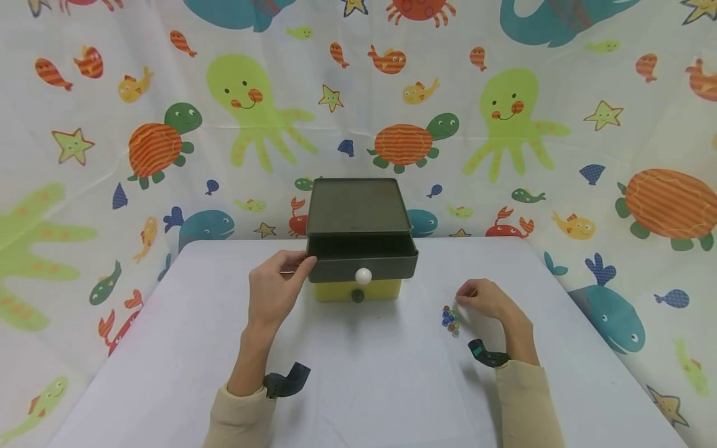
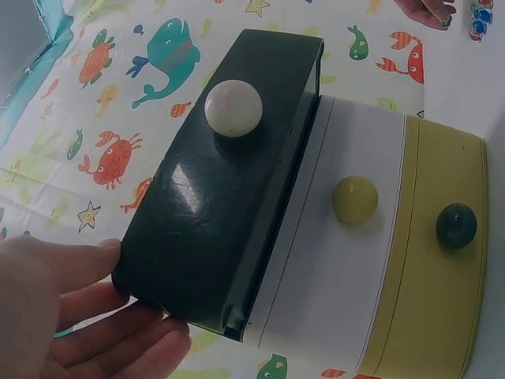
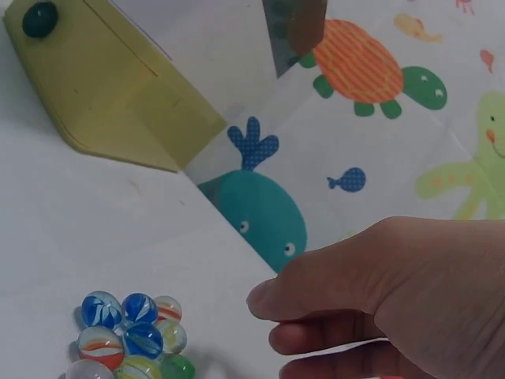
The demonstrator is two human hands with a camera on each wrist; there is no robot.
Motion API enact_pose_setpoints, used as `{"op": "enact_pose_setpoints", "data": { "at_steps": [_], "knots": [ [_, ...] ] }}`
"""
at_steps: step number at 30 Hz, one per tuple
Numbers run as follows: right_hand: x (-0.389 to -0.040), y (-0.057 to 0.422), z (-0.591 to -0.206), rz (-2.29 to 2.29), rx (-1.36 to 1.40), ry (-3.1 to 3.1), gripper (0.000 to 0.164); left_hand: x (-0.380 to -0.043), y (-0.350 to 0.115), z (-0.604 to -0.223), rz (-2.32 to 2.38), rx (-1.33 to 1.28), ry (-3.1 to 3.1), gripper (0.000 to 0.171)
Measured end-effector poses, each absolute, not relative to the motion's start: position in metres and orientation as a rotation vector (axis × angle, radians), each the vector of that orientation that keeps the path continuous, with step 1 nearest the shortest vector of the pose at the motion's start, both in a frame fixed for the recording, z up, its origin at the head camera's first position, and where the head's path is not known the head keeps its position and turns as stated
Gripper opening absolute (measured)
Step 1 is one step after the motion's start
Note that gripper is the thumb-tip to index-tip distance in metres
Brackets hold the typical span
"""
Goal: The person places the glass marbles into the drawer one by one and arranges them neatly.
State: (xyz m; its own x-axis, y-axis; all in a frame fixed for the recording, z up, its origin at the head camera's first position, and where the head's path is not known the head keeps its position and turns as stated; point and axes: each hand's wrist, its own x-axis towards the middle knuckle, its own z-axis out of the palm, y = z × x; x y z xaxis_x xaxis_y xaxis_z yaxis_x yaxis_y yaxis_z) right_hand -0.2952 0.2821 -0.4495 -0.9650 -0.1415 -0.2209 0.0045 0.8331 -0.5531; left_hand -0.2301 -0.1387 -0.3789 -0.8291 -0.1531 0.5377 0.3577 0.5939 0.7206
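Note:
A small chest of drawers stands on the table with its dark green top drawer pulled out. My left hand grips that drawer's left front corner; in the left wrist view the thumb lies on its face. On the drawer front is a white knob. My right hand is just right of a cluster of glass marbles, thumb and fingertips brought together. A green marble shows small at those fingertips in the left wrist view; the thumb hides it in the right wrist view.
Below the top drawer are a white drawer with a yellow knob and a yellow drawer with a dark green knob. A white cloth covers the table. A sea-animal curtain hangs behind.

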Motion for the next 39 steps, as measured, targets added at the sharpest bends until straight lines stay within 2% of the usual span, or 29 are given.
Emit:
{"op": "enact_pose_setpoints", "data": {
  "at_steps": [39],
  "knots": [
    [-0.291,0.273,-0.423,-0.978,-0.109,3.001,0.04,-0.23,-0.139,-0.378,-1.211,-0.145,-2.284,0.031]
  ]
}}
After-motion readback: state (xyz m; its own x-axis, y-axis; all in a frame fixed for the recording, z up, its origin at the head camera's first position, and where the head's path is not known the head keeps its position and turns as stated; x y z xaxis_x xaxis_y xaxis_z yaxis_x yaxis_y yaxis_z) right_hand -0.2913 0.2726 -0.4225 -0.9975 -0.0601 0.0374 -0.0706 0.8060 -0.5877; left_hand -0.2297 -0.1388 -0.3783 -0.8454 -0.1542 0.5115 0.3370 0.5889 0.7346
